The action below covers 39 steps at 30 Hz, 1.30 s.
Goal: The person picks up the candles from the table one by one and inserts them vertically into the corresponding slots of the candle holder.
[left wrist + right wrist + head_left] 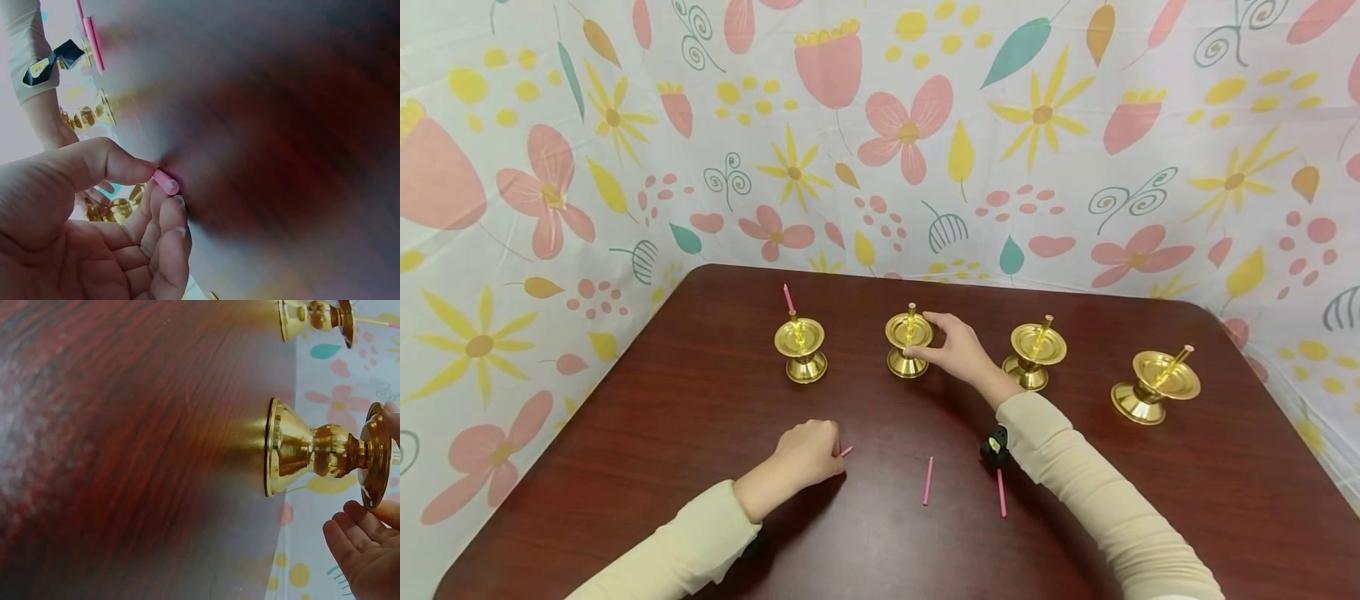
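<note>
My left hand (807, 454) is low over the table and pinches a thin pink candle (166, 182) between thumb and fingers; only its tip shows in the head view. My right hand (958, 350) holds the dish rim of the second brass candle holder (908, 363), thumb at the front and a finger at the back right. That holder stands upright, its tube without a candle. In the right wrist view its base (284, 447) rests on the table. The leftmost candle holder (806, 367) carries a pink candle (787, 297) in its tube.
Two more brass holders, a third (1028, 375) and a fourth (1142, 404), stand to the right with no candles. Pink candles lie on the dark wooden table (700, 400): one in the middle (928, 481), another (1002, 493) by my right sleeve. A flowered cloth (880, 167) hangs behind.
</note>
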### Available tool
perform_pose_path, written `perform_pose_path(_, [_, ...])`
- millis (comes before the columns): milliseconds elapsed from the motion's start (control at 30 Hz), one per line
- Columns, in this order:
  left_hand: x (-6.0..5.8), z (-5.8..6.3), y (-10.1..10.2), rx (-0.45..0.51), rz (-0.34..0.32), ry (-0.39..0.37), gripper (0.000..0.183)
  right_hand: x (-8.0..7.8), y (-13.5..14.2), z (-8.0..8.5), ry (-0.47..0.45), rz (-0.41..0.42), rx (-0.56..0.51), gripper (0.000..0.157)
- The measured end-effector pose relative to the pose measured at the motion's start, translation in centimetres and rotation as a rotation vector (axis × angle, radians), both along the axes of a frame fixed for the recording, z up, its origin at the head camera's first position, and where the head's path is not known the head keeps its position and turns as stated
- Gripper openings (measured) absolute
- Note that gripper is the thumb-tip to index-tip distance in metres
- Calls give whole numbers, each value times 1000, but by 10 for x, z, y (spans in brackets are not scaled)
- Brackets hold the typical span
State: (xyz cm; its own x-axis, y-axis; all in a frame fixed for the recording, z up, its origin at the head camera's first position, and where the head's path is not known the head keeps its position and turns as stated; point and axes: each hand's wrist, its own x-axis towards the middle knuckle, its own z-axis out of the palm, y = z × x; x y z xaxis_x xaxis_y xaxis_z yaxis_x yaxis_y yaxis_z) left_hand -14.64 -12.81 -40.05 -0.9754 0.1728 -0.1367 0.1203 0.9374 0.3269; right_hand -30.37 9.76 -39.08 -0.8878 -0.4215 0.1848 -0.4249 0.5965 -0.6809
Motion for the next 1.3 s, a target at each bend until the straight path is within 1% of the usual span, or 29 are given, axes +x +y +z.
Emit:
perform_pose_path(133, [0,-2,0,-12,-27,16,24,0,0,-1,-7,-3,-6,75])
perform_pose_path(233, [0,-3,0,-9,-34,28,24,0,0,-1,-10,-3,-10,75])
perform_pose_path(433, [0,0,-3,6,-5,36,21,0,-1,-1,-10,-5,-11,74])
perform_pose_path(533, [-2,2,-5,30,13,32,20,-1,-1,-2,-9,-9,-16,73])
perform_pose_path(767, [-10,8,-12,151,25,90,17,-1,0,-2,-29,-12,-29,73])
perform_pose_path(900, [-16,15,-14,221,30,114,17,-1,0,-1,-38,-4,-43,72])
perform_pose_path(1100, [-26,30,-16,355,9,136,15,0,-2,-1,-33,1,-59,70])
perform_pose_path(1300, [-44,49,-13,490,-30,151,13,-2,-2,-2,-60,-16,-74,71])
